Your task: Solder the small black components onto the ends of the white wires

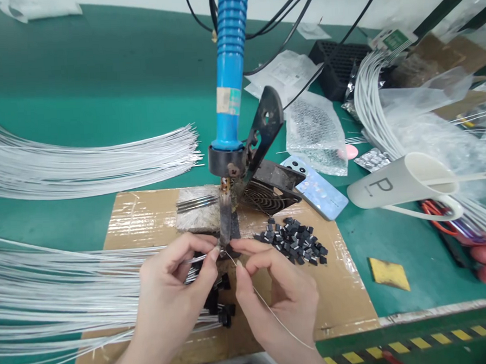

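Pinched a thin white wire (pixel 204 256) tight betw. thumb & forefinger of L hand (pixel 171 294), wire end right at tip of blue soldering iron (pixel 230 96), clamped tip-down over the cardboard (pixel 346 290). Gripped a strand of solder (pixel 270 311) in R hand (pixel 279 294), touching same tip. Left pile of small black parts (pixel 295 242) just R of the hands; phone (pixel 320 191) & white cup (pixel 402 184) farther R.
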A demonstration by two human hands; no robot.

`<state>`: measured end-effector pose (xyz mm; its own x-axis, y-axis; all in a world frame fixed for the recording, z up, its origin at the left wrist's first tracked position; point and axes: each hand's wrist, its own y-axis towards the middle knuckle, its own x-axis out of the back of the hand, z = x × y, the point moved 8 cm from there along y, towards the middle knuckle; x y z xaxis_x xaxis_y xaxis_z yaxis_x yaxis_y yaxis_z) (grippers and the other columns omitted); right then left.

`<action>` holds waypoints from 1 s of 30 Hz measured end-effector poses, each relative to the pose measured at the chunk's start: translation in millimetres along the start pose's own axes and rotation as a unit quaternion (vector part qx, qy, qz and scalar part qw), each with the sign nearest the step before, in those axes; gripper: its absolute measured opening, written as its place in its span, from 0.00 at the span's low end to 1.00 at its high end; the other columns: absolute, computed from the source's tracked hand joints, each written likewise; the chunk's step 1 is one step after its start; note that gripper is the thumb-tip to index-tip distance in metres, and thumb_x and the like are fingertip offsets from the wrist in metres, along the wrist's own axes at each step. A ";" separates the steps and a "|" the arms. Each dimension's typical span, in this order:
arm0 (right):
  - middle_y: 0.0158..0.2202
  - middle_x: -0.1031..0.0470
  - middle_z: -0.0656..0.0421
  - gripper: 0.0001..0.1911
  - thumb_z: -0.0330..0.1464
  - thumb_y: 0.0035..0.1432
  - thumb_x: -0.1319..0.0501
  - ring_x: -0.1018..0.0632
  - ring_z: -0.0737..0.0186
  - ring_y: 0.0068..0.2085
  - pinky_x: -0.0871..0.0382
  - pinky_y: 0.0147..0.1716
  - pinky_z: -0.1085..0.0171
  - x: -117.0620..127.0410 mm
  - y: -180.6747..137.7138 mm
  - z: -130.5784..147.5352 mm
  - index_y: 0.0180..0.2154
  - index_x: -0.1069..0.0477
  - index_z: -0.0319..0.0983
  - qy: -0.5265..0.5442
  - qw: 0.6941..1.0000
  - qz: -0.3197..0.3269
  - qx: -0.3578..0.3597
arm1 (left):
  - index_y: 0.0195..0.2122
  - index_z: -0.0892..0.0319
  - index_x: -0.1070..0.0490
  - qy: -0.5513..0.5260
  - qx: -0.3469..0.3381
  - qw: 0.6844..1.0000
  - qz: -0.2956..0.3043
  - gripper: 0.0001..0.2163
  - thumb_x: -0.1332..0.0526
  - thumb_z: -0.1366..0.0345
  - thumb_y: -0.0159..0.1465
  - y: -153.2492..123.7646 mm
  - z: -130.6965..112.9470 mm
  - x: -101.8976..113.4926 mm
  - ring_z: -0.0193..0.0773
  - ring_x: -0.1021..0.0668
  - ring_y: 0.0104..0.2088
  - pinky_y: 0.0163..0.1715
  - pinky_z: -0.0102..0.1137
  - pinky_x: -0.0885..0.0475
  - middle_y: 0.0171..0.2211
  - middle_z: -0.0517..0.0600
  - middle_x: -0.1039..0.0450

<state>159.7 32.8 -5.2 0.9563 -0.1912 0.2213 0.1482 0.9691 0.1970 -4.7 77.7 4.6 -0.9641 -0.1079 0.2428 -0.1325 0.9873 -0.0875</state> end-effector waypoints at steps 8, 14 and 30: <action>0.49 0.13 0.60 0.12 0.21 0.63 0.35 0.12 0.63 0.51 0.20 0.53 0.67 0.4 0.0 0.2 0.35 0.29 0.44 0.002 1.000 -0.006 0.010 | 0.23 0.56 0.21 -0.016 -0.002 1.000 -0.005 0.05 0.33 0.70 0.55 0.9 0.7 0.4 0.31 0.15 0.26 0.29 0.15 0.22 0.25 0.45 0.15; 0.49 0.13 0.61 0.12 0.20 0.63 0.35 0.12 0.65 0.50 0.20 0.52 0.70 0.8 0.3 2.4 0.35 0.29 0.44 -0.012 0.999 -0.011 0.032 | 0.23 0.56 0.20 -0.007 -0.001 1.000 0.000 0.04 0.32 0.69 0.55 -0.1 2.6 -0.2 0.31 0.16 0.25 0.28 0.15 0.23 0.25 0.46 0.15; 0.48 0.13 0.60 0.11 0.20 0.63 0.35 0.12 0.65 0.48 0.20 0.52 0.70 0.1 -0.3 7.6 0.36 0.28 0.43 -0.022 0.998 -0.017 0.056 | 0.25 0.56 0.20 -0.001 -0.025 1.000 0.000 0.05 0.33 0.71 0.57 -2.6 2.6 0.9 0.30 0.16 0.25 0.27 0.15 0.23 0.26 0.45 0.14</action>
<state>157.8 31.3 2.1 0.9389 -0.2319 0.2542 0.1479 0.9391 0.3102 -5.9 74.7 2.5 -0.9643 -0.1089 0.2414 -0.1218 0.9918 -0.0391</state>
